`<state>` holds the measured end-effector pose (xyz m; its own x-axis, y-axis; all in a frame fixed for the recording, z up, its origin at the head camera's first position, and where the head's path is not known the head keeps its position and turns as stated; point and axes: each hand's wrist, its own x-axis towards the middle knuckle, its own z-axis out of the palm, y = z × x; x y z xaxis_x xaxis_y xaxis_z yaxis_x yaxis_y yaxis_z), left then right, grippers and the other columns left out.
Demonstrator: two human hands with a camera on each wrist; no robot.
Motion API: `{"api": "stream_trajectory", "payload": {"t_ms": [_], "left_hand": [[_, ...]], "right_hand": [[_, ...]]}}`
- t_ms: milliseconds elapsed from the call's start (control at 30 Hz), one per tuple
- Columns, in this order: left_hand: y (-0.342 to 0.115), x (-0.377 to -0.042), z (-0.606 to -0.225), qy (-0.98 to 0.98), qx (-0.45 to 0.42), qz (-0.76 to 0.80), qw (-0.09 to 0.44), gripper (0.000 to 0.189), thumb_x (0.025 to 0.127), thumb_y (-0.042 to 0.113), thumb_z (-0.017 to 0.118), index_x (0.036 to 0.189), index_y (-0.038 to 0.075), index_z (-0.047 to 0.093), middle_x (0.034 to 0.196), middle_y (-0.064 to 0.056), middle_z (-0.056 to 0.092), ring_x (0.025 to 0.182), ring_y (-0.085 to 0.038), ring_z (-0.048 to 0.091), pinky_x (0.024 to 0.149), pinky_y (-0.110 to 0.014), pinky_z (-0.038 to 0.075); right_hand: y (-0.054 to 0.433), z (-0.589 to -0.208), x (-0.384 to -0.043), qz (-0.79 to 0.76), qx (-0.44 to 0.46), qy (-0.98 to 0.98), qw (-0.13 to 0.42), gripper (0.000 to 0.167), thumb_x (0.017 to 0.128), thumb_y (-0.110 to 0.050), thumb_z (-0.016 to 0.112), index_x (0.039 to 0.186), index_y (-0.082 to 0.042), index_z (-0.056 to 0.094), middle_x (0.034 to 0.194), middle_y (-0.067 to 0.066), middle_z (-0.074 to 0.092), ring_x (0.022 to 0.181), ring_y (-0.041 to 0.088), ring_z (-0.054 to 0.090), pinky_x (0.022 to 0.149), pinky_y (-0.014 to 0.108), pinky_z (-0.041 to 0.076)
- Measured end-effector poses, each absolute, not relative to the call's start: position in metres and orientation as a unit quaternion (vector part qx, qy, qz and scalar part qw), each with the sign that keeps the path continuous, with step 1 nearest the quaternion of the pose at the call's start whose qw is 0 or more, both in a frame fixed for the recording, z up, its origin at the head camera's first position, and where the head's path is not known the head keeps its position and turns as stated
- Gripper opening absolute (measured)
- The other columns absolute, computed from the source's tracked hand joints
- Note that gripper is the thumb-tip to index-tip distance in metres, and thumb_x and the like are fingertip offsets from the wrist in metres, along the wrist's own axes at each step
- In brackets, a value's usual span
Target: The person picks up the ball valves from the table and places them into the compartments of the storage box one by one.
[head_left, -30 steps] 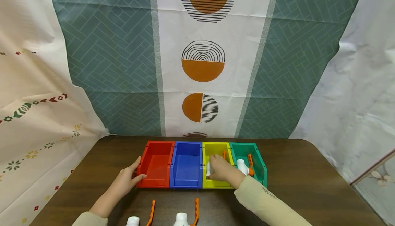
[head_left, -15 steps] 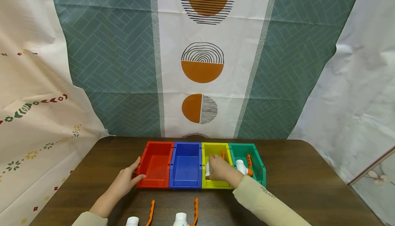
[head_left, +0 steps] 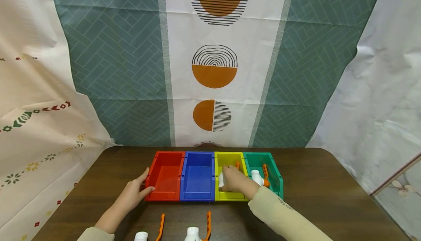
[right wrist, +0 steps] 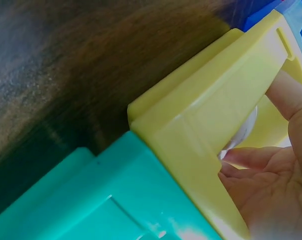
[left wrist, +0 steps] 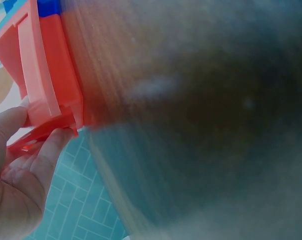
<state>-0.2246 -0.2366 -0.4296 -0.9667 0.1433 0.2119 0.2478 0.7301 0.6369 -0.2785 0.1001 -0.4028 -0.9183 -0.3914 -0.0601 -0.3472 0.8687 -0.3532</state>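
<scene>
My left hand (head_left: 133, 191) holds the left wall of the red bin (head_left: 166, 196). In the left wrist view the thumb lies on one side of that wall and the fingers (left wrist: 53, 145) on the other. Inside the yellow bin (head_left: 231, 197), my right hand (head_left: 235, 180) grips a white plastic valve (head_left: 221, 180), mostly covered by the hand; its orange handle (head_left: 238, 165) shows behind. The right wrist view shows only a bit of the white valve (right wrist: 245, 131) beside the fingers, past the bin's front wall.
The blue bin (head_left: 197, 196) stands between the red and yellow ones. A green bin (head_left: 258, 157) at the right end holds another white valve (head_left: 257, 177) with an orange handle. Two more valves (head_left: 192, 234) (head_left: 141, 236) lie on the dark wooden table (head_left: 315, 197) in front, partly cut off.
</scene>
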Motion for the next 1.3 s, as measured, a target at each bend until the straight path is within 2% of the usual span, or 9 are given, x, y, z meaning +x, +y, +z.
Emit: {"api": "stream_trajectory", "payload": {"t_ms": [300,500,800,1000,1300], "left_hand": [[-0.235,-0.225,-0.428,-0.928,-0.103,-0.352,0.070,0.075,0.082,0.011,0.072,0.138,-0.018,0.031,0.117,-0.030,0.061,0.096,-0.036,0.066,0.078,-0.042,0.057],[-0.236,-0.225,-0.427,-0.930,-0.107,-0.345,0.075,0.075,0.081,0.009,0.072,0.138,-0.019,0.031,0.116,-0.030,0.061,0.097,-0.037,0.066,0.079,-0.043,0.056],[-0.237,-0.225,-0.426,-0.931,-0.119,-0.338,0.072,0.077,0.082,0.012,0.073,0.138,-0.019,0.031,0.118,-0.032,0.059,0.098,-0.038,0.065,0.080,-0.043,0.056],[-0.238,-0.224,-0.426,-0.928,-0.118,-0.346,0.068,0.075,0.083,0.013,0.071,0.138,-0.019,0.031,0.118,-0.033,0.059,0.096,-0.037,0.066,0.078,-0.042,0.056],[-0.238,-0.224,-0.427,-0.929,-0.120,-0.344,0.072,0.075,0.083,0.013,0.071,0.137,-0.019,0.031,0.116,-0.033,0.060,0.096,-0.036,0.066,0.079,-0.043,0.056]], "right_hand": [[0.102,-0.402,-0.277,-0.160,-0.191,0.967,0.050,0.080,0.070,-0.023,0.084,0.131,0.012,0.045,0.126,0.026,0.052,0.103,0.033,0.055,0.093,0.048,0.050],[0.103,-0.396,-0.277,-0.162,-0.184,0.968,0.051,0.077,0.069,-0.025,0.085,0.128,0.009,0.049,0.121,0.023,0.055,0.096,0.030,0.055,0.091,0.046,0.052],[0.108,-0.393,-0.273,-0.181,-0.203,0.962,0.038,0.078,0.069,-0.024,0.085,0.128,0.010,0.049,0.123,0.024,0.054,0.099,0.031,0.055,0.089,0.047,0.052],[0.110,-0.391,-0.269,-0.179,-0.220,0.959,0.020,0.080,0.068,-0.020,0.086,0.131,0.011,0.047,0.126,0.025,0.054,0.103,0.034,0.056,0.089,0.048,0.052],[0.115,-0.386,-0.264,-0.189,-0.211,0.959,0.008,0.084,0.067,-0.023,0.087,0.134,0.009,0.046,0.135,0.025,0.049,0.118,0.038,0.051,0.096,0.051,0.047]]}}
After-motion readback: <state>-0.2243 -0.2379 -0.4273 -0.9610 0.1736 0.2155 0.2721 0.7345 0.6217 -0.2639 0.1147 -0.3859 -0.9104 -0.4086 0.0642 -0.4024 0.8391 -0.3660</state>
